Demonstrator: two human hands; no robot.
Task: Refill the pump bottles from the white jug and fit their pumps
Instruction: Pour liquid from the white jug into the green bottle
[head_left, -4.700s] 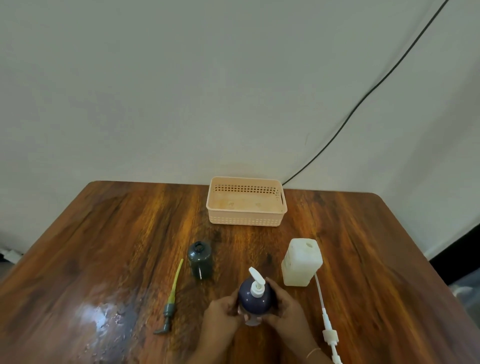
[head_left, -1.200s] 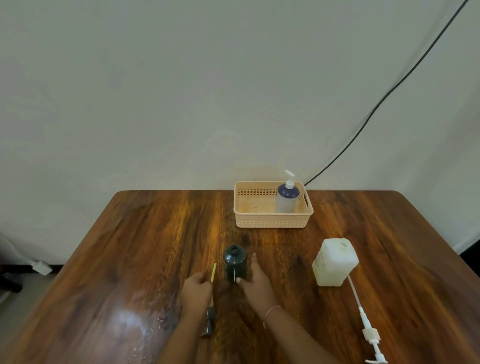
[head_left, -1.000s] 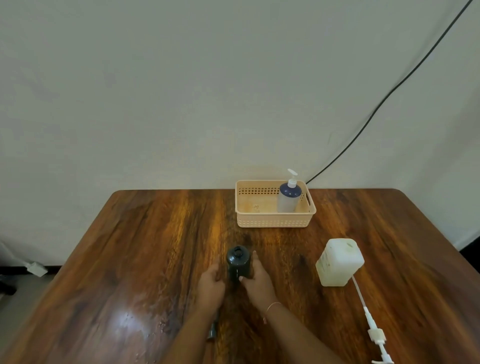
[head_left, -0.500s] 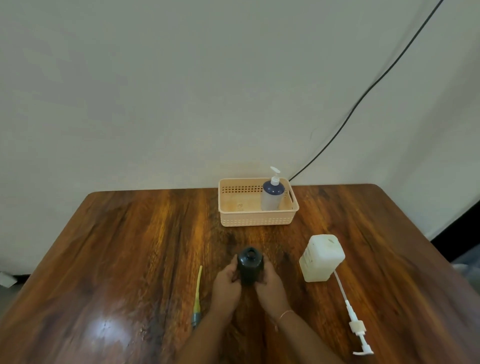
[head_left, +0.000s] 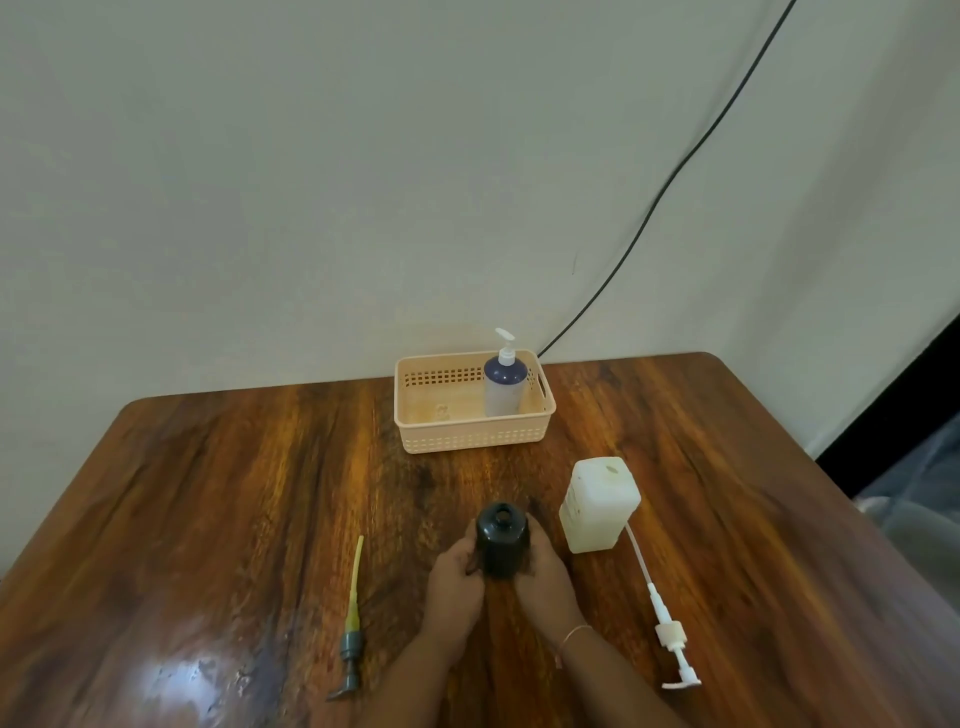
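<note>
Dark bottle (head_left: 503, 540) stands upright on the wooden table (head_left: 208, 493), neck open. Left hand (head_left: 457, 577) grips its left side, fingers curled round the body. Right hand (head_left: 545, 577) grips its right side the same way, with a thin bracelet (head_left: 571, 635) on that wrist.

White jug (head_left: 597, 504) stands just right of the dark bottle and slightly beyond it, apart from the right hand. White pump (head_left: 667, 631) lies flat to the bottle's right, nearer the person, tube tip at the jug's base. Grey pump with yellow-green tube (head_left: 353, 603) lies flat to the bottle's left, clear of the left hand.

Peach basket (head_left: 467, 441) sits beyond the dark bottle. Blue bottle with fitted white pump (head_left: 505, 387) stands upright in its right end. Black cable (head_left: 665, 187) runs down the wall farther beyond.
</note>
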